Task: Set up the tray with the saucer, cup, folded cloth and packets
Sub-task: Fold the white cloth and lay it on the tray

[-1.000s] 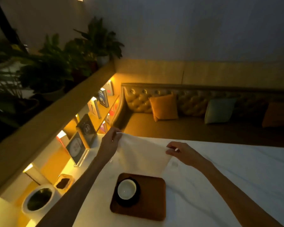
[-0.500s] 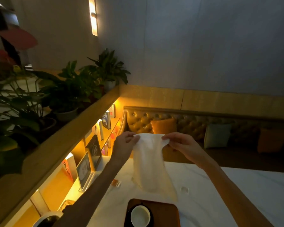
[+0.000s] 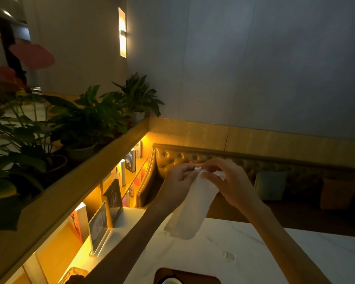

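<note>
A white cloth [image 3: 195, 210] hangs folded lengthwise in the air above the table. My left hand [image 3: 178, 181] and my right hand [image 3: 228, 179] pinch its top corners together, the fingertips almost touching. At the bottom edge of the view I see only the far rim of the brown wooden tray [image 3: 193, 274] and the top of the white cup [image 3: 171, 281] on it. A small clear packet [image 3: 229, 256] lies on the white marble table [image 3: 264, 253] to the right of the tray. The saucer is mostly cut off.
A lit shelf with books and a framed card [image 3: 98, 224] runs along the left. Potted plants [image 3: 86, 124] stand on the ledge above it. Behind the table is a tufted bench [image 3: 172, 158] with cushions [image 3: 271, 185].
My hands lifted the cloth off the table and brought its top corners together, so it now hangs narrow. The view tilted up, and the tray slid to the bottom edge.
</note>
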The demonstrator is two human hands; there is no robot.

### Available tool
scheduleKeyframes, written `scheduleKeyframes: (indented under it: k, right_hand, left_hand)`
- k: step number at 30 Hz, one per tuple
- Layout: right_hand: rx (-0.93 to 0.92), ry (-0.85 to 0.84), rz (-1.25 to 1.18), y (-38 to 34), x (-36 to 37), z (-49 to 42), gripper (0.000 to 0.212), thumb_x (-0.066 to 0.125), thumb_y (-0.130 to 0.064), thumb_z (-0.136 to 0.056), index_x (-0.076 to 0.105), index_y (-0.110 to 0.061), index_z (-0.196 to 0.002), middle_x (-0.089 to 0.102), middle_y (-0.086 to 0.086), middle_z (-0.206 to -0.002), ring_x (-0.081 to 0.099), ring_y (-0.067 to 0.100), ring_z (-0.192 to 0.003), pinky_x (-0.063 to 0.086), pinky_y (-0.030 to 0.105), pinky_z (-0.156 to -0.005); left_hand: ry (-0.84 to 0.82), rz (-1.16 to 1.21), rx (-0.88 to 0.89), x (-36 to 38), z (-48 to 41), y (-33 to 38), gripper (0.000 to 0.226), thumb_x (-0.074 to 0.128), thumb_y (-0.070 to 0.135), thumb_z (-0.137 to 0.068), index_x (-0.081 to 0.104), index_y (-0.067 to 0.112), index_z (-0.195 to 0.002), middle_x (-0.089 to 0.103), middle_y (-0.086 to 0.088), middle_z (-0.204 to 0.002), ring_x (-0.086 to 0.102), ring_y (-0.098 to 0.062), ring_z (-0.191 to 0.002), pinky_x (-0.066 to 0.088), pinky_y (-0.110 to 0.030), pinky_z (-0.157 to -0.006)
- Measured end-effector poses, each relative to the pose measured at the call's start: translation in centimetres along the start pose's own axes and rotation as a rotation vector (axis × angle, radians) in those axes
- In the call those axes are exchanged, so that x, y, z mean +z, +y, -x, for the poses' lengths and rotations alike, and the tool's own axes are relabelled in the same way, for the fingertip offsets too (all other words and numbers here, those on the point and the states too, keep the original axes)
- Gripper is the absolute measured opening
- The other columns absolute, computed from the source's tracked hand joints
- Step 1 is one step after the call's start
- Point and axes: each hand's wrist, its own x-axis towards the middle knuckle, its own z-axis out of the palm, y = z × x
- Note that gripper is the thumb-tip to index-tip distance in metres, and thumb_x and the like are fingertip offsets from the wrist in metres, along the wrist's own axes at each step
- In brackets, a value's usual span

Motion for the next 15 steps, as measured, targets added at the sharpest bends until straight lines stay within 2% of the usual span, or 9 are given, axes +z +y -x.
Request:
scheduleKeyframes:
  k: [2,7,10,12,15]
  right_hand:
    - [-0.008,-0.004,-0.028,-0.2,-0.3,0.1,0.022,0.069,-0.030,-0.084,0.063,-0.020,-0.102,0.068,-0.004,-0.098,0.061,0.007,-0.089,0.057,0.032,-0.078]
    - [-0.055,0.012,-0.047,-0.4,-0.5,0.3,0.017,0.073,-0.018,-0.082,0.067,-0.013,-0.097,0.070,0.001,-0.095,0.064,0.013,-0.087,0.058,0.039,-0.074]
    - [-0.030,0.004,-0.070,-0.6,-0.5,0.2,0.017,0.073,-0.020,-0.082,0.068,-0.014,-0.098,0.070,-0.001,-0.095,0.063,0.013,-0.087,0.058,0.040,-0.074]
    - [-0.016,0.004,-0.093,-0.8,-0.5,0.0,0.016,0.072,-0.021,-0.083,0.068,-0.015,-0.097,0.069,-0.001,-0.095,0.062,0.012,-0.087,0.057,0.039,-0.074]
    - [-0.019,0.009,-0.131,-1.1,-0.7,-0.1,0.014,0.072,-0.022,-0.082,0.067,-0.016,-0.094,0.066,-0.003,-0.095,0.061,0.011,-0.085,0.057,0.035,-0.074]
  left_hand:
    - [-0.021,0.012,0.021,0.3,0.3,0.3,0.018,0.052,0.026,-0.096,0.064,0.031,-0.109,0.067,0.016,-0.097,0.066,0.002,-0.093,0.056,-0.019,-0.075]
    - [-0.027,-0.011,0.048,0.7,0.8,0.6,0.020,0.050,0.020,-0.098,0.065,0.024,-0.111,0.065,0.016,-0.095,0.064,0.005,-0.091,0.055,-0.017,-0.076]
    - [-0.032,-0.009,0.053,0.8,1.0,0.8,0.023,0.047,0.017,-0.099,0.063,0.031,-0.108,0.065,0.015,-0.096,0.064,0.002,-0.093,0.055,-0.021,-0.079]
    - [-0.062,0.017,0.076,0.5,1.3,1.0,0.028,0.046,0.015,-0.099,0.062,0.037,-0.106,0.066,0.019,-0.097,0.064,0.003,-0.095,0.055,-0.018,-0.077]
    - [-0.079,0.078,0.092,-0.2,1.7,1.5,0.030,0.052,0.021,-0.096,0.062,0.048,-0.103,0.069,0.025,-0.098,0.065,0.001,-0.100,0.055,-0.017,-0.078]
